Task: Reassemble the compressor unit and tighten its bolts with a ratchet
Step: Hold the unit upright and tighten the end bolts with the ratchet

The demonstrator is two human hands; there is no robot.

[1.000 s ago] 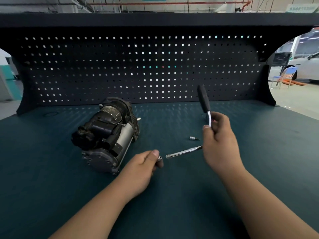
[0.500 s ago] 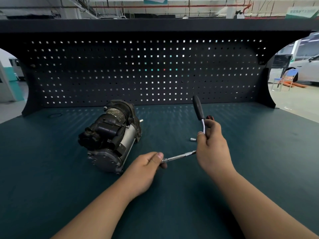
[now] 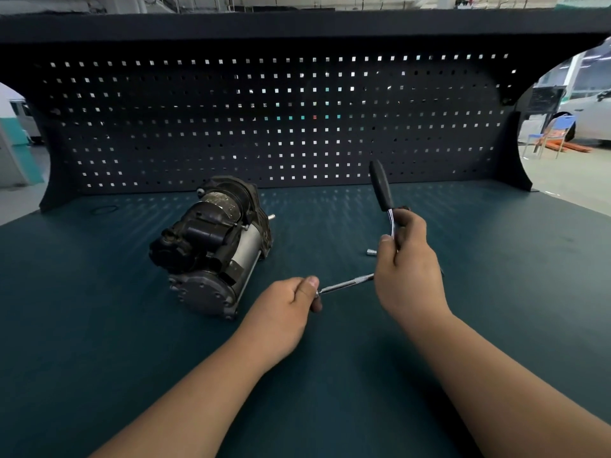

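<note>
The dark compressor unit (image 3: 211, 246) lies on its side on the green bench mat, left of centre. My right hand (image 3: 408, 269) grips the ratchet (image 3: 382, 188) near its head, with the black handle pointing up and away. A thin silver extension bar (image 3: 347, 284) runs from under that hand leftward to my left hand (image 3: 286, 307), whose fingers pinch its end; what sits on that end is hidden. A small silver socket (image 3: 371, 252) lies on the mat just left of my right hand.
The bench mat (image 3: 330, 375) stretches wide around both arms. A black pegboard back panel (image 3: 281, 120) rises behind the compressor. A thin black ring (image 3: 104, 209) lies on the mat at far left. Workshop floor and a blue chair (image 3: 550, 133) show past the right edge.
My left hand has closed in on the tip of the extension bar and now pinches it. My right hand with the ratchet has shifted slightly left, keeping its grip.
</note>
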